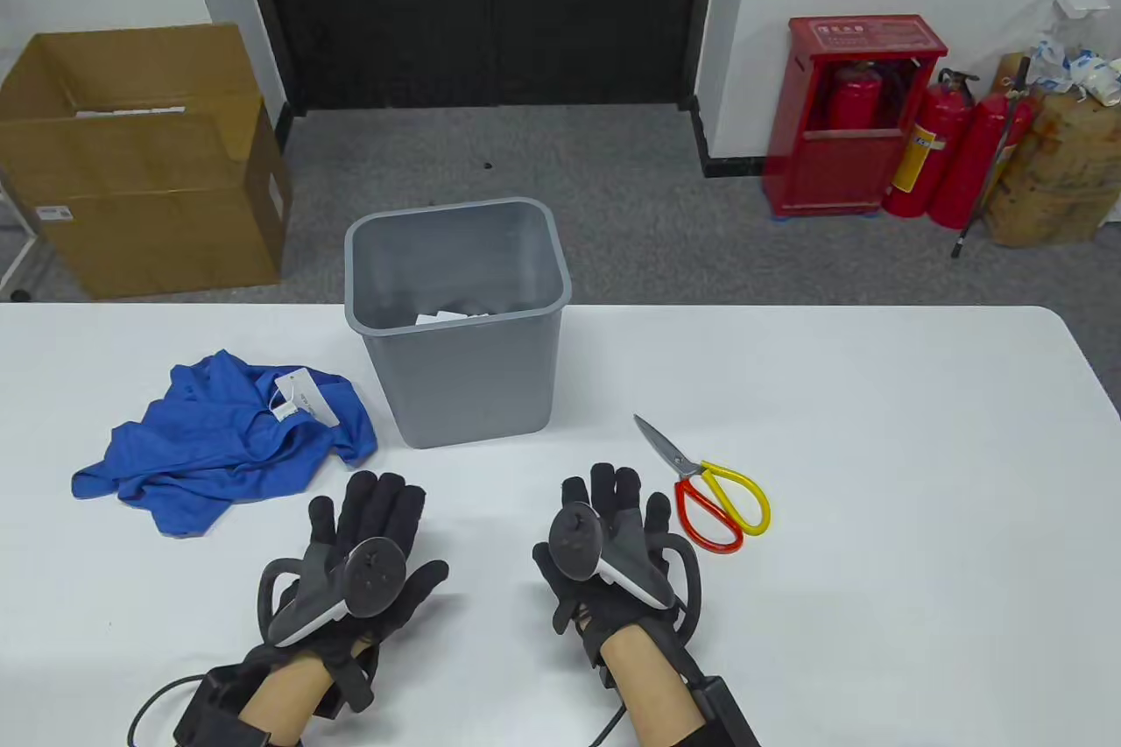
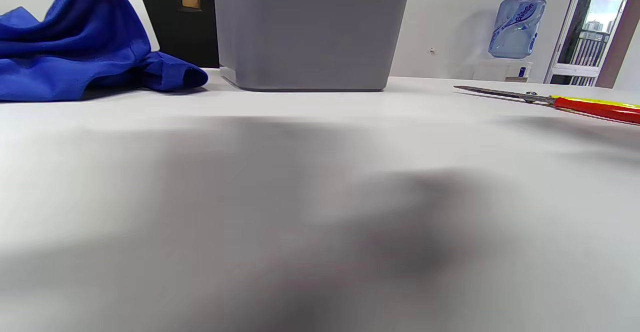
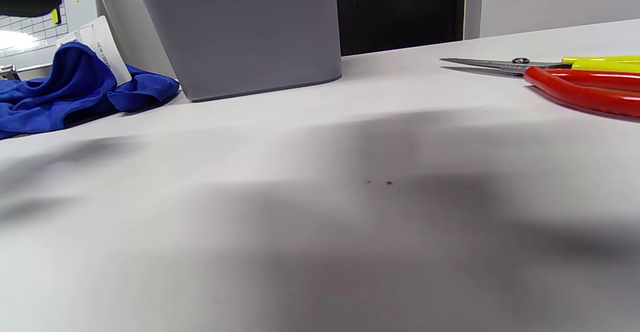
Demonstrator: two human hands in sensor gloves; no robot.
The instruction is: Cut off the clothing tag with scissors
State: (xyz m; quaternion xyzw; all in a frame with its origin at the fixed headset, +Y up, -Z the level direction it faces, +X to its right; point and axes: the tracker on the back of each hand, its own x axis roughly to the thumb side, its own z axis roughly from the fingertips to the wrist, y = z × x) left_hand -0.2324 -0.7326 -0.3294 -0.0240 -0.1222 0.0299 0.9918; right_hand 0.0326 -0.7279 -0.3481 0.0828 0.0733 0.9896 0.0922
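**A:** What takes up the most room?

**B:** A long white table (image 1: pixel 876 449) with rounded corners fills the lower half of the table view. Behind it are grey carpet, a dark double door and, on the floor at far left, an open brown cardboard box (image 1: pixel 140 160).

**A:** And on the table itself?

**B:** A grey plastic waste bin (image 1: pixel 464 362) stands upright near the far edge, slightly left of centre, with scraps of white paper inside. Just left of it lies a crumpled blue fabric garment (image 1: pixel 219 449), one fold reaching close to the bin's base.

**A:** Where are the hands?

**B:** Both rest palm down near the front edge, in black sensor gloves with grey trackers on their backs. The left hand (image 1: pixel 359 554) lies flat with fingers stretched forward and fairly close together, holding nothing, near the garment's front edge but not touching it. The right hand (image 1: pixel 613 546) lies flat too, fingers extended, holding nothing.

**A:** The scissors?

**B:** A pair of steel-bladed scissors with one red loop and one yellow loop (image 1: pixel 714 484) lies flat just right of the right hand, blades closed and pointing away towards the bin (whether the little finger touches the red loop, I cannot tell).

**A:** And the tag?

**B:** A small white rectangular paper clothing tag (image 1: pixel 298 398) lies on top of the garment, near its far right side, beside the bin.
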